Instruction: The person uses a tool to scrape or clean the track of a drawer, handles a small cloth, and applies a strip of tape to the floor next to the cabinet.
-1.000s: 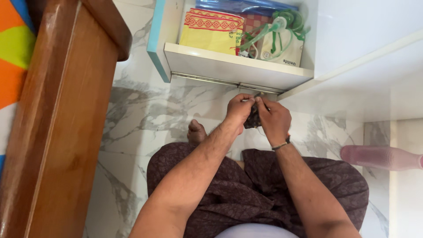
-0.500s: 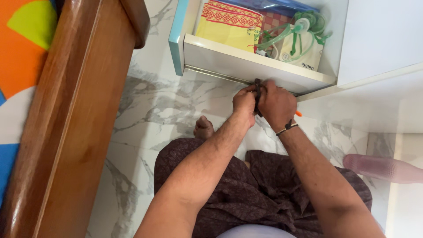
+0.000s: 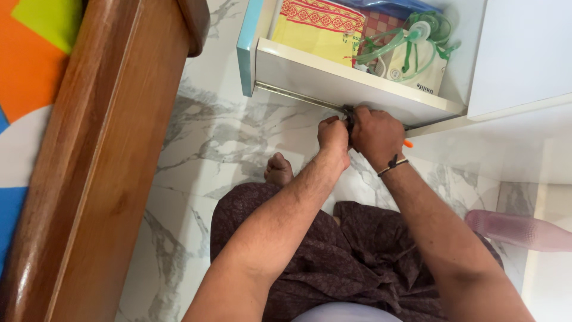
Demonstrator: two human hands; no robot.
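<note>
Drawer rail [image 3: 298,95]: I keep both hands, left [image 3: 333,134] and right [image 3: 375,134], fingers clamped on the small dark fitting [image 3: 349,114], steady against it.

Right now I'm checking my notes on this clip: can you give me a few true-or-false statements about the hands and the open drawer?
1. Both hands meet at the metal rail under the open white drawer. True.
2. The right hand wears a dark wrist band. True.
3. The drawer is empty. False: it holds a yellow patterned cloth and green tubing.
4. The left hand rests on the brown wooden furniture. False: it is at the rail.
5. The floor is marbled tile. True.
</note>
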